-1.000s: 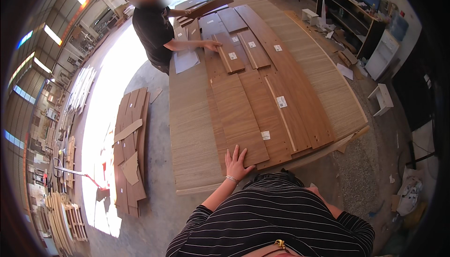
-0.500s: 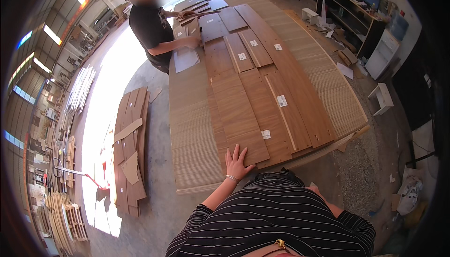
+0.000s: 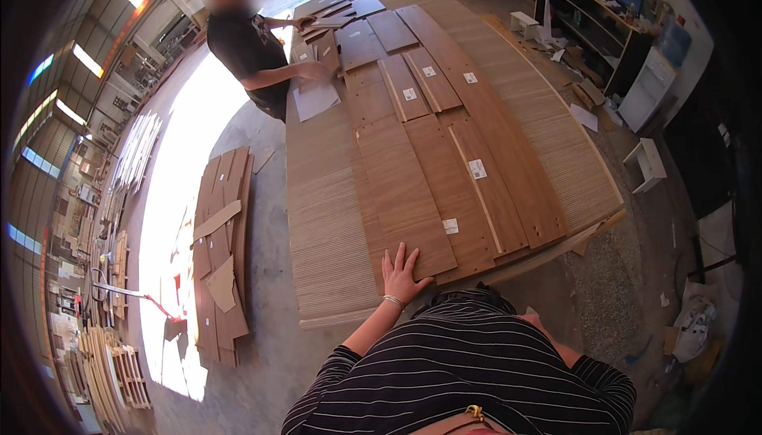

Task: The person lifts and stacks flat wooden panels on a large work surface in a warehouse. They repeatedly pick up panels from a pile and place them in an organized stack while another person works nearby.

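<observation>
My left hand rests with its fingers spread on the near end of a brown wooden board. This board lies among several flat brown panels, some with white labels, laid side by side on corrugated cardboard. My right hand is low beside my body, to the right of my waist; only a small part shows and its fingers are hidden. Across the stack at the far left, a person in dark clothes handles small brown strips. One of that person's hands is blurred.
On the floor to the left lies a stack of brown panels with cardboard scraps on top. A white sheet sits at the cardboard's left edge. To the right stand a small white stool, dark shelves and a white cabinet.
The other person has leaned slightly to the left and shifted the strips at the far end. The white sheet there has moved a little. My hands have stayed in place.
</observation>
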Demonstrator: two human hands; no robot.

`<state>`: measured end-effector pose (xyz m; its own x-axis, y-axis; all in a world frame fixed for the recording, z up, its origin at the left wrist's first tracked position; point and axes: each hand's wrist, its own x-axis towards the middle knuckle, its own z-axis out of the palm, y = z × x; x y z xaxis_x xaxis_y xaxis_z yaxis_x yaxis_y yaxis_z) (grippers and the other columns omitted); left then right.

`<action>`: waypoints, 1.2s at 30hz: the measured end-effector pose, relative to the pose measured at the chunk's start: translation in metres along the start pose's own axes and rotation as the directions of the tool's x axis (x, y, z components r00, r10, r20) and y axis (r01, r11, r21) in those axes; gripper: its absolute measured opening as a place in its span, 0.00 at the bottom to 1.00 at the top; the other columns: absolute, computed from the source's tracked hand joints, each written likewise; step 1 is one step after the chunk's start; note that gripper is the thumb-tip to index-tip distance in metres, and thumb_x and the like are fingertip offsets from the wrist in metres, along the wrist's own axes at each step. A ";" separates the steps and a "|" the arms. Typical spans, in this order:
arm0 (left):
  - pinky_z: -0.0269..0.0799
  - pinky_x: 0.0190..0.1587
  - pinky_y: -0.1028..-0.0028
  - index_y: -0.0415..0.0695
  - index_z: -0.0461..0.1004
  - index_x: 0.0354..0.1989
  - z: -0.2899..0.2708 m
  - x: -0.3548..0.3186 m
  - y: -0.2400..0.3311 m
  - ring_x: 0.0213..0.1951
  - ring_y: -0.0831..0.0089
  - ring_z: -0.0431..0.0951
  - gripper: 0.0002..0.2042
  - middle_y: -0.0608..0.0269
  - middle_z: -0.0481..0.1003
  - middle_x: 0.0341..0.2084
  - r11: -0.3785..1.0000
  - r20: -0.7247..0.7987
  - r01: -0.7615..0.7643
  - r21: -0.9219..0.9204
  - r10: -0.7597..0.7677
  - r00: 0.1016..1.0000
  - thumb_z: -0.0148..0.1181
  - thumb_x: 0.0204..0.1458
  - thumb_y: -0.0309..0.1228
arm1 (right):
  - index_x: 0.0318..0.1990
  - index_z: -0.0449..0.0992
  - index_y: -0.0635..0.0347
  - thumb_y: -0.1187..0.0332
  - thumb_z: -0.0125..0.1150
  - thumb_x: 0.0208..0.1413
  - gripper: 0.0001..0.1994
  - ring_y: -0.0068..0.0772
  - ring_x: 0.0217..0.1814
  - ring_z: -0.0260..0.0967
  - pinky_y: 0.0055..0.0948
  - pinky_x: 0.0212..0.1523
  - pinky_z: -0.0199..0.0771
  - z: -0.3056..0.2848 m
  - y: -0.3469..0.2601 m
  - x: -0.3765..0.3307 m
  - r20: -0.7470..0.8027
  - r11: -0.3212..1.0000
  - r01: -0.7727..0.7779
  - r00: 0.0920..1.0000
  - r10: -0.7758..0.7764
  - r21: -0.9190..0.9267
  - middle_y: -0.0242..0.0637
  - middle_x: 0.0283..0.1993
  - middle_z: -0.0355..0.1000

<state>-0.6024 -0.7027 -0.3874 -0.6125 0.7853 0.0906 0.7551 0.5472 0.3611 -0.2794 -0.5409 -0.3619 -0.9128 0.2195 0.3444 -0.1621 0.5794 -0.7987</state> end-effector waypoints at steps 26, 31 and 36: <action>0.39 0.60 0.51 0.57 0.59 0.56 -0.001 -0.002 0.001 0.60 0.41 0.41 0.37 0.60 0.46 0.61 1.000 0.006 0.010 -0.008 -0.010 1.000 0.63 0.32 0.52 | 0.42 0.68 0.67 0.71 0.57 0.43 0.16 0.43 0.26 0.70 0.33 0.25 0.72 0.008 0.021 -0.008 -0.008 0.990 0.142 0.990 -0.142 -0.015 0.48 0.33 0.70; 0.39 0.60 0.51 0.56 0.59 0.56 0.000 -0.002 0.002 0.60 0.41 0.41 0.37 0.59 0.46 0.61 1.000 -0.001 0.000 -0.025 0.000 1.000 0.63 0.32 0.52 | 0.42 0.67 0.67 0.71 0.57 0.43 0.16 0.43 0.26 0.70 0.33 0.26 0.72 0.010 0.025 -0.013 -0.007 0.990 0.138 0.990 -0.138 -0.008 0.48 0.34 0.70; 0.39 0.59 0.50 0.54 0.60 0.55 0.000 -0.005 0.003 0.59 0.40 0.43 0.37 0.57 0.47 0.61 1.000 0.005 0.001 -0.010 -0.001 1.000 0.63 0.33 0.50 | 0.42 0.67 0.67 0.72 0.56 0.44 0.16 0.43 0.27 0.70 0.33 0.26 0.72 0.005 0.015 -0.002 -0.017 0.985 0.167 0.986 -0.168 -0.048 0.48 0.33 0.70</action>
<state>-0.5972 -0.7056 -0.3866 -0.6123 0.7859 0.0857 0.7520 0.5455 0.3701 -0.2819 -0.5366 -0.3769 -0.8662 0.1325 0.4818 -0.2937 0.6451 -0.7054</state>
